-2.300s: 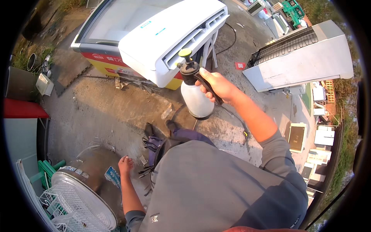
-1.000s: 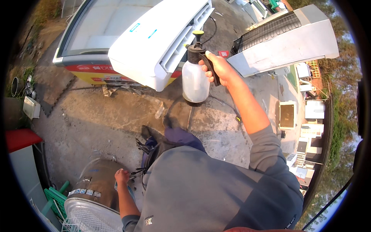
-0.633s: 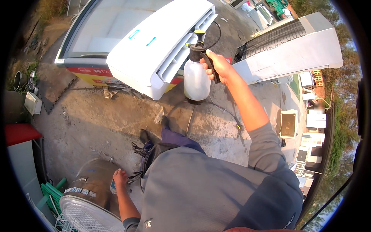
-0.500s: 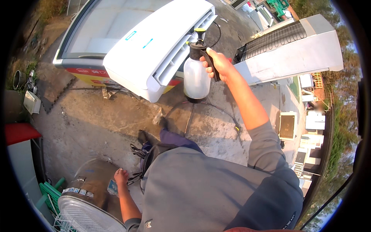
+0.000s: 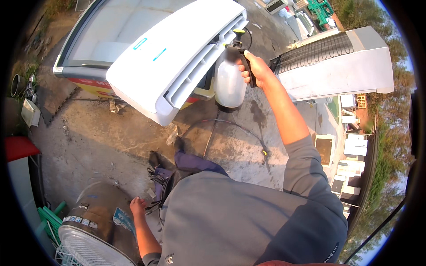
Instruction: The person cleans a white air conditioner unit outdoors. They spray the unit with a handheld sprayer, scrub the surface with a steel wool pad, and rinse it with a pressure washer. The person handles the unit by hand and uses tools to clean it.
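My right hand (image 5: pixel 258 73) is wrapped round the black handle of a pump spray bottle (image 5: pixel 230 86). The bottle has a translucent white body, a dark base and a yellow-topped pump; it is held upright. Just left of it, a white wall-mounted air conditioner unit (image 5: pixel 164 53) lies slanted with its slotted outlet facing the bottle. Beneath the unit is a glass-topped chest freezer (image 5: pixel 95 71) with a red and yellow side. Low at my left side, my left hand (image 5: pixel 138 206) hangs with fingers curled and nothing visible in them, beside a brownish metal drum (image 5: pixel 104 199).
Across the ground runs a thin hose (image 5: pixel 242 125) with a yellow and black end. A grey-white refrigerator (image 5: pixel 333 66) with exposed back coils lies at the right. Green metal frames (image 5: pixel 51 221) stand beyond the drum. Old appliances (image 5: pixel 326 148) line the far right.
The view has shifted slightly, and the air conditioner appears farther left and lower. The spray bottle sits a little farther right in the picture, still in my right hand.
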